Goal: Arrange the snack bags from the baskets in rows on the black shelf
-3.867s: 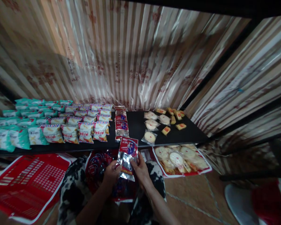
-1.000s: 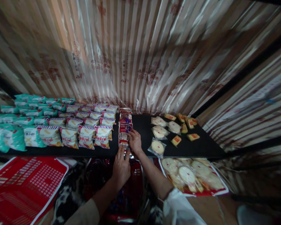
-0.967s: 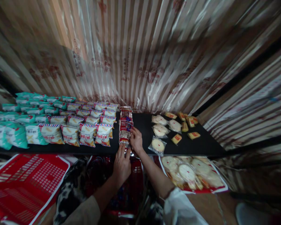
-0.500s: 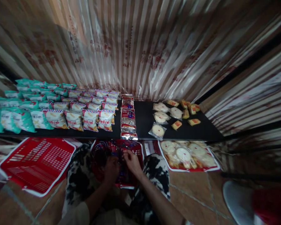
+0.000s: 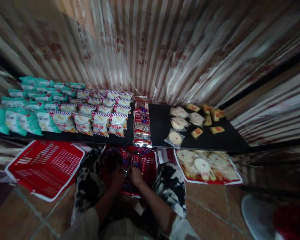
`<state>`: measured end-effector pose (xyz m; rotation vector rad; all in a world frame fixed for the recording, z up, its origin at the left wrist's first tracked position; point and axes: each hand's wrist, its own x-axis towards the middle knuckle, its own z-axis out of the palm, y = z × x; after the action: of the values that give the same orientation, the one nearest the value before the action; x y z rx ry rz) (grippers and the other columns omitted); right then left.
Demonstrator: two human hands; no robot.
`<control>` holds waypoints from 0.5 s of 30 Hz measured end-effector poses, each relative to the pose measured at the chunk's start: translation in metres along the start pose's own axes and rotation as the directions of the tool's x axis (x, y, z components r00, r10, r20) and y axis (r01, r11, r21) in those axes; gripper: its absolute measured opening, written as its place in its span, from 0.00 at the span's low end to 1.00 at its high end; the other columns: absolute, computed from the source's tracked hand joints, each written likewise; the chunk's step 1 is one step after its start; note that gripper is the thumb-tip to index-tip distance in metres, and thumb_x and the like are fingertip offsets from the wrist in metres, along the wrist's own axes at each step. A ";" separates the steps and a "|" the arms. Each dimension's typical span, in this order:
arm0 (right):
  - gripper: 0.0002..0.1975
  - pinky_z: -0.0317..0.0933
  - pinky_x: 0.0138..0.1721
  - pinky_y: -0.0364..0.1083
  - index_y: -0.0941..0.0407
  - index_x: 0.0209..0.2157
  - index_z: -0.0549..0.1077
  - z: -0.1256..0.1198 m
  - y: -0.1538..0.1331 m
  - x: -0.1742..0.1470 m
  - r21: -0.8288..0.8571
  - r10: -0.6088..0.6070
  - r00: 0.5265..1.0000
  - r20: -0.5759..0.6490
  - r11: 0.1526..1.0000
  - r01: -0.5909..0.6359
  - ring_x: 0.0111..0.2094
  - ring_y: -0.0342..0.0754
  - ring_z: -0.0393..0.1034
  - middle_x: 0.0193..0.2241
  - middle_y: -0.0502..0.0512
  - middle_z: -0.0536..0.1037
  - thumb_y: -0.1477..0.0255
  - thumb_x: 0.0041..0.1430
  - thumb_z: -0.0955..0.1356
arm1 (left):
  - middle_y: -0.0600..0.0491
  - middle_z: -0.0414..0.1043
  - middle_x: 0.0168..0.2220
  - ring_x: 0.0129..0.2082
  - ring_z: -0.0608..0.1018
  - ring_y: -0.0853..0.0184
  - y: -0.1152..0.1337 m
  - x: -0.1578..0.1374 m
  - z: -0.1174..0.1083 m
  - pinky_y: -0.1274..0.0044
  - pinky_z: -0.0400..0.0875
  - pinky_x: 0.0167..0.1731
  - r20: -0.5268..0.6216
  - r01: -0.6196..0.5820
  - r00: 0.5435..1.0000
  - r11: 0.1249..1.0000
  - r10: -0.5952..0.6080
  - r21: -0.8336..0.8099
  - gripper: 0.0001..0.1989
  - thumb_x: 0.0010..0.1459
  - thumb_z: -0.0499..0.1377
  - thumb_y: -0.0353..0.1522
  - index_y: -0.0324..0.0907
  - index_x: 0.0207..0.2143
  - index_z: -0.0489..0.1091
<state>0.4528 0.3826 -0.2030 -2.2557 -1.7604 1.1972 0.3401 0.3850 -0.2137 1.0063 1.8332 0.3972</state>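
Observation:
Between my knees stands a red basket [image 5: 153, 166] holding red-and-blue snack packets [image 5: 142, 160]. Over it, my left hand [image 5: 118, 176] and my right hand [image 5: 136, 175] are close together with fingers curled in. A small pale, shiny bit shows between the fingertips, too dim to name. Just beyond the basket, a column of red-and-silver packets [image 5: 142, 123] lies overlapping on the black shelf [image 5: 160, 130].
White shrimp-snack bags [image 5: 83, 124] and teal bags [image 5: 31, 121] stand in rows at left. Round white wrapped cakes [image 5: 175, 138] and yellow packets [image 5: 197, 132] lie at right. Below are a red basket [image 5: 62, 163] and a filled basket [image 5: 202, 165]. A grey stool [image 5: 255, 213] stands lower right.
My right hand has come down and nearer to my left hand, so their fingertips now almost meet. The view has shifted slightly, moving the scene to the right.

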 end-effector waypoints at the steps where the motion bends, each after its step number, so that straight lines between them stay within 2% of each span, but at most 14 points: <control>1: 0.12 0.61 0.38 0.43 0.53 0.36 0.77 0.000 0.001 0.000 0.001 0.003 1.000 -0.004 1.000 -0.003 0.39 0.50 0.74 0.35 0.57 0.81 0.77 0.54 0.63 | 0.50 0.77 0.32 0.34 0.77 0.68 -0.001 0.001 0.001 0.80 0.67 0.34 0.004 0.002 1.000 1.000 -0.002 -0.003 0.09 0.49 0.55 0.22 0.39 0.30 0.73; 6: 0.12 0.60 0.40 0.41 0.54 0.35 0.77 -0.002 0.003 -0.005 0.033 -0.027 0.999 -0.046 0.999 0.029 0.40 0.48 0.73 0.36 0.57 0.80 0.79 0.55 0.62 | 0.50 0.77 0.33 0.34 0.76 0.69 -0.006 0.002 -0.001 0.81 0.67 0.34 0.009 0.014 1.000 1.000 -0.014 -0.027 0.09 0.49 0.54 0.21 0.39 0.29 0.72; 10: 0.12 0.60 0.38 0.41 0.55 0.34 0.76 -0.008 0.005 -0.012 0.072 -0.054 0.994 -0.097 0.996 0.061 0.37 0.48 0.73 0.35 0.56 0.80 0.79 0.55 0.61 | 0.51 0.76 0.31 0.33 0.77 0.69 -0.008 -0.004 -0.002 0.80 0.67 0.34 0.002 0.012 1.000 0.998 -0.012 -0.068 0.10 0.49 0.53 0.23 0.40 0.31 0.72; 13: 0.10 0.60 0.35 0.41 0.54 0.29 0.74 -0.013 0.011 -0.021 0.222 -0.097 0.987 -0.128 0.967 0.124 0.33 0.46 0.72 0.29 0.50 0.78 0.76 0.54 0.61 | 0.52 0.76 0.28 0.30 0.77 0.67 -0.009 -0.009 -0.004 0.79 0.67 0.31 -0.001 0.018 1.000 0.994 -0.019 -0.110 0.10 0.50 0.53 0.24 0.40 0.33 0.72; 15: 0.08 0.60 0.33 0.41 0.54 0.26 0.71 -0.017 0.017 -0.028 0.396 -0.123 0.984 -0.127 0.904 0.164 0.30 0.45 0.69 0.24 0.47 0.75 0.72 0.54 0.62 | 0.52 0.75 0.28 0.30 0.77 0.66 -0.010 -0.012 -0.005 0.78 0.68 0.31 -0.015 0.018 1.000 0.989 -0.020 -0.144 0.10 0.50 0.53 0.25 0.40 0.33 0.71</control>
<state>0.4745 0.3602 -0.1842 -1.8795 -1.4486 1.2562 0.3335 0.3707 -0.2110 0.8887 1.7998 0.5193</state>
